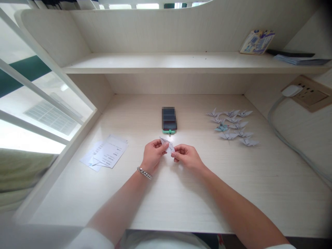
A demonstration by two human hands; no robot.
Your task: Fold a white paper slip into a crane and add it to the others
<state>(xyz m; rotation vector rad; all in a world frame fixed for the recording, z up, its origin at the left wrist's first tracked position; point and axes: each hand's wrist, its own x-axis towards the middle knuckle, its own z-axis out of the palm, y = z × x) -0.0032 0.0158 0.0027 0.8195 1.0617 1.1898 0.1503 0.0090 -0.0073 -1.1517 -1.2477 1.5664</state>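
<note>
A small piece of folded white paper (168, 144) with printed marks is held just above the desk, between both hands. My left hand (153, 153) pinches its left side between thumb and fingers; a silver chain bracelet (144, 172) circles that wrist. At the paper's lower right corner, the thumb and fingers of my right hand (187, 155) are closed on it. Several folded paper cranes (233, 134) sit in rows to the right, most of them white and one light blue (221, 127). Left of my hands lies a loose stack of printed paper sheets (111, 151).
A phone (169, 119) with a green edge lies just beyond my hands. Above the desk (166, 207) runs a shelf (155, 61) holding a small colourful box (257, 42) and a pile of flat items (298, 59). On the right, a cable (278, 133) hangs from a wall socket (310, 93).
</note>
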